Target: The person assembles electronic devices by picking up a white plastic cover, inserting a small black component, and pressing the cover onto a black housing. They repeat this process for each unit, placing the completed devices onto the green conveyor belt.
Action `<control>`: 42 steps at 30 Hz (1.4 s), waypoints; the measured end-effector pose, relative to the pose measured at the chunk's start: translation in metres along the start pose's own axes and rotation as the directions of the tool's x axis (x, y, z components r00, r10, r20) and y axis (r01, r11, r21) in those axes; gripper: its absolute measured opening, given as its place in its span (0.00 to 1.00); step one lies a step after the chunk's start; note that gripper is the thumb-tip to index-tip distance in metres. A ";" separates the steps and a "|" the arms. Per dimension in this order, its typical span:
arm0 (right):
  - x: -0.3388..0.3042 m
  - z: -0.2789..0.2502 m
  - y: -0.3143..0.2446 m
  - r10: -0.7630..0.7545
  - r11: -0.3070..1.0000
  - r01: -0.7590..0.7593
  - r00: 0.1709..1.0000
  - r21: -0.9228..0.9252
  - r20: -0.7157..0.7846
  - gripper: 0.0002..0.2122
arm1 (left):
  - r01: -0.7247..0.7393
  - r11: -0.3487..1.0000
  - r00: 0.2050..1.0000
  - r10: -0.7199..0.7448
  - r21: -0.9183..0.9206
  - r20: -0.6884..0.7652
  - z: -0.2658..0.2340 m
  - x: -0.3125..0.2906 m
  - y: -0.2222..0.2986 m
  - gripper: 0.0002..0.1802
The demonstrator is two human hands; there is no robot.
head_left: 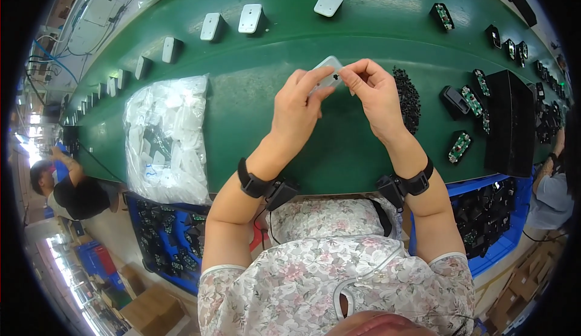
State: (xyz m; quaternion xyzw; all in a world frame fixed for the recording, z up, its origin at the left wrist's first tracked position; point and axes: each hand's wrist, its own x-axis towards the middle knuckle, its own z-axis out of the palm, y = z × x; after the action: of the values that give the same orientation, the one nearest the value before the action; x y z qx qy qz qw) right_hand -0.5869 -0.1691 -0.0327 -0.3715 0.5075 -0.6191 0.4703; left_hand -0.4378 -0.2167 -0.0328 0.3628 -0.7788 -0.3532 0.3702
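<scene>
My left hand [292, 107] grips a pale, translucent plastic cover [328, 64] between thumb and fingers, above the green bench. At the cover's right edge, my right hand [376, 97] is closed in a pinch beside a tiny black piece [336, 76]. The fingertips appear to touch this piece, but its exact kind is too small to make out. Just right of my right hand lies a heap of small black parts [408, 101]. To the left of my left forearm is a clear plastic bag [166, 139] full of similar pale covers.
White-topped black housings [250, 19] line the bench's far side, curving left. At right are green circuit boards [460, 146] in housings and a long black box [509, 121]. Blue bins [478, 263] adjoin the near edge. People sit at both sides.
</scene>
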 end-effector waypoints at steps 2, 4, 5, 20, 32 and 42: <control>-0.002 0.002 -0.003 -0.015 1.000 0.015 1.000 0.015 0.004 0.06 | 0.063 0.988 0.998 -0.063 -0.140 0.006 0.003 0.003 0.016 0.09; -0.004 0.005 -0.002 -0.031 0.999 0.031 0.999 0.031 0.012 0.07 | 0.028 0.986 0.999 -0.035 -0.163 -0.036 0.009 0.001 0.012 0.08; -0.005 0.005 0.001 -0.011 1.000 0.011 1.000 0.012 0.010 0.07 | -0.011 0.982 0.997 -0.003 -0.188 -0.076 0.010 0.000 0.008 0.06; -0.004 0.002 0.003 -0.042 0.987 0.057 0.994 -0.152 0.099 0.05 | 0.154 0.850 0.988 -0.144 -0.504 0.061 0.005 -0.005 -0.012 0.06; -0.003 0.000 -0.003 -0.241 0.818 0.293 0.956 -0.494 0.168 0.02 | 0.217 0.762 0.976 -0.185 -0.610 0.116 0.000 -0.005 -0.004 0.20; -0.004 0.002 0.003 -0.273 0.819 0.290 0.956 -0.495 0.107 0.05 | -0.004 0.945 0.999 -0.012 -0.327 -0.047 0.010 -0.012 -0.005 0.18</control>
State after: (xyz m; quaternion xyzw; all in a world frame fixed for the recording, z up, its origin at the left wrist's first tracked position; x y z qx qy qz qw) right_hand -0.5836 -0.1661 -0.0351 -0.5622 0.5839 -0.5209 0.2678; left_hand -0.4391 -0.2064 -0.0452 0.3062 -0.6997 -0.4692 0.4433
